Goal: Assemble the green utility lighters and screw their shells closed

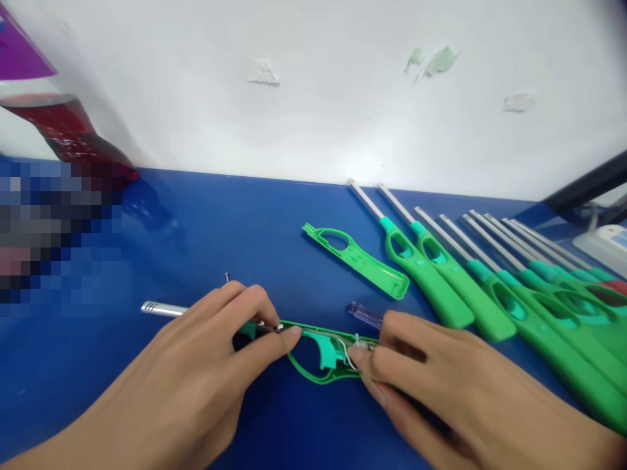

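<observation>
An opened green lighter housing (313,376) lies on the blue table, with a teal trigger (327,351) and a white wire (347,354) inside. My left hand (210,359) pinches the housing's left end, where the metal tube (164,309) joins it; the tube sticks out to the left. My right hand (426,372) is closed at the right part of the housing, its fingertips on the inner parts near the wire. A clear purplish handle (365,314) shows beside my right fingers; its far part is hidden. Above lies a loose green half shell (360,261).
Several green lighters with metal tubes (441,287) lie in a row on the right of the blue table (220,222). A small screw (227,277) is above my left hand. A red bottle (83,137) stands at the back left, before a white wall.
</observation>
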The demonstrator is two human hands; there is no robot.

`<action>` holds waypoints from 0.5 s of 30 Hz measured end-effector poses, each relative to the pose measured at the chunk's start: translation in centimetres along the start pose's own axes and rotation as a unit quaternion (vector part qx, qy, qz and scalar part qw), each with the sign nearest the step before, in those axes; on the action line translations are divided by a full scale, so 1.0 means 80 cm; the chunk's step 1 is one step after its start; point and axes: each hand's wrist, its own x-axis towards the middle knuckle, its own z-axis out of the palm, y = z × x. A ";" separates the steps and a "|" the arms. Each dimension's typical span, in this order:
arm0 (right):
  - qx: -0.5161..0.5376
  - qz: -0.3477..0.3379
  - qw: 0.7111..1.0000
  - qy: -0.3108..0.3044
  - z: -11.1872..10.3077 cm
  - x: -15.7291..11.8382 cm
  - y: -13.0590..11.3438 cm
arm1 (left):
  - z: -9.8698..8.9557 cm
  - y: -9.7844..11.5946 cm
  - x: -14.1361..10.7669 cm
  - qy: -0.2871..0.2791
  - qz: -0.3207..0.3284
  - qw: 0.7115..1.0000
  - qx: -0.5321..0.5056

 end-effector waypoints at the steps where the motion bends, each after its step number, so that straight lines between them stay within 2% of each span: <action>1: -0.008 -0.003 1.000 0.010 0.001 0.000 0.000 | 0.000 0.000 -0.001 -0.003 -0.001 1.000 -0.002; 4: -0.030 -0.015 0.999 0.026 0.001 0.002 0.000 | 0.001 0.000 -0.004 -0.013 -0.006 1.000 0.001; 15: -0.035 -0.012 0.999 -0.016 0.000 -0.004 0.005 | 0.000 -0.002 -0.001 -0.015 0.009 1.000 0.014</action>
